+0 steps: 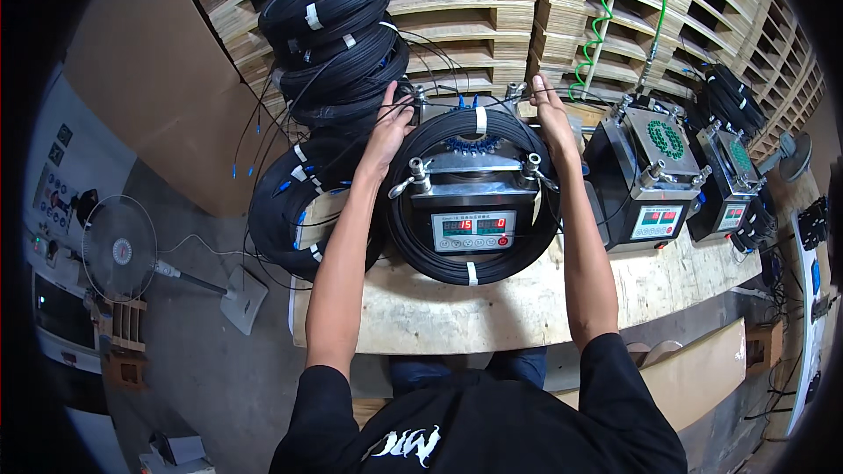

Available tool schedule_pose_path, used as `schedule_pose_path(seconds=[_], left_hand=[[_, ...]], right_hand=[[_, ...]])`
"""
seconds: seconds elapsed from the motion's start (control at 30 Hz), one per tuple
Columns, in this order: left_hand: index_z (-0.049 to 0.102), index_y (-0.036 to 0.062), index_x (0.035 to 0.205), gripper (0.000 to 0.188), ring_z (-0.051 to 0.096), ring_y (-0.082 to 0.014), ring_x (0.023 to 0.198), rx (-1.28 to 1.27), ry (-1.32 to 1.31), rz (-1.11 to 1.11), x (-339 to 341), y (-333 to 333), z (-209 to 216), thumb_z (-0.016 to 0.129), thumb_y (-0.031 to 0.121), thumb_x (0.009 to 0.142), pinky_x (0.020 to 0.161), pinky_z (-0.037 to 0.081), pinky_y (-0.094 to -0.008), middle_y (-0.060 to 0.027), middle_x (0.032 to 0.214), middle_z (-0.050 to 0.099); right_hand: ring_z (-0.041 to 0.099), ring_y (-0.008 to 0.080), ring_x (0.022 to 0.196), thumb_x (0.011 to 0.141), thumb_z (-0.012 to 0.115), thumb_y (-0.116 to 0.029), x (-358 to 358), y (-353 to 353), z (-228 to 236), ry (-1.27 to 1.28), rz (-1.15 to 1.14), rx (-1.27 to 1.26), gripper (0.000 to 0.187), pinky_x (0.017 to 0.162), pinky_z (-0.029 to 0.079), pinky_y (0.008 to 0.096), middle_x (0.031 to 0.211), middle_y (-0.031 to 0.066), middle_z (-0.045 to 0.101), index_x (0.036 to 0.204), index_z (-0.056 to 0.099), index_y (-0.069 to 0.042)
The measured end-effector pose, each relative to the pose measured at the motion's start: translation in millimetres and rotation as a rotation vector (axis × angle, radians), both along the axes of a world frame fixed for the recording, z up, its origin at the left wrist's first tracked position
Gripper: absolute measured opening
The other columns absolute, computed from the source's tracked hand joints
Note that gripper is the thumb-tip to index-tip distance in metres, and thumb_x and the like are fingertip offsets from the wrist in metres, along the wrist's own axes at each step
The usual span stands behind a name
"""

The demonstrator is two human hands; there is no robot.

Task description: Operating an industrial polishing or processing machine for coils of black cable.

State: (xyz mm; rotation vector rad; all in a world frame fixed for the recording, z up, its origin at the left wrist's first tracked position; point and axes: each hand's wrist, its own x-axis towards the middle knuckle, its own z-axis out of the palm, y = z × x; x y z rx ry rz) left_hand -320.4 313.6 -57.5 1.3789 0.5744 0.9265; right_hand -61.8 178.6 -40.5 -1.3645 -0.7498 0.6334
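Observation:
A large coil of black cable (472,273), bound with white ties, loops around a benchtop machine (474,189) in front of me. The machine has a lit control panel (475,232), metal clamp knobs and a ring of blue connectors (472,144) on top. My left hand (388,130) is at the coil's far left, beside the back left clamp, fingers apart. My right hand (551,116) reaches to the back right clamp, fingers stretched out. Whether either hand touches the cable or a clamp, I cannot tell.
Stacked black cable coils (329,44) rise at the back left, with another coil (272,211) below. Two similar machines (648,171) (727,175) with green-dotted tops stand right on the wooden table (421,316). Wooden pallets (465,9) back it. A floor fan (121,250) stands left.

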Motion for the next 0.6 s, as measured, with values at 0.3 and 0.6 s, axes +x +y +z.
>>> schedule_pose_path(seconds=[0.3, 0.6], left_hand=[[0.03, 0.0159, 0.152, 0.055, 0.064, -0.0145, 0.081, -0.007, 0.094, 0.218, -2.2, 7.6, -11.6, 0.049, 0.01, 0.101, 0.075, 0.056, -0.0294, -0.0128, 0.125, 0.058], [0.021, 0.0162, 0.157, 0.062, 0.066, -0.0154, 0.085, -0.045, -0.041, 0.086, 1.6, -1.4, -4.2, 0.05, 0.011, 0.102, 0.076, 0.057, -0.0304, -0.0152, 0.131, 0.056]], right_hand=[[0.047, 0.0279, 0.135, 0.098, 0.052, -0.056, 0.9, 1.8, 2.8, -0.218, 0.104, -0.085, 0.071, 0.109, 0.035, 0.0349, 0.148, 0.0148, 0.049, 0.153, 0.035, -0.014], [0.062, 0.0202, 0.102, 0.099, 0.054, -0.052, 11.1, 10.3, -12.9, -0.105, -0.027, -0.014, 0.065, 0.069, 0.054, 0.0302, 0.133, 0.0144, 0.058, 0.147, 0.042, -0.01]])
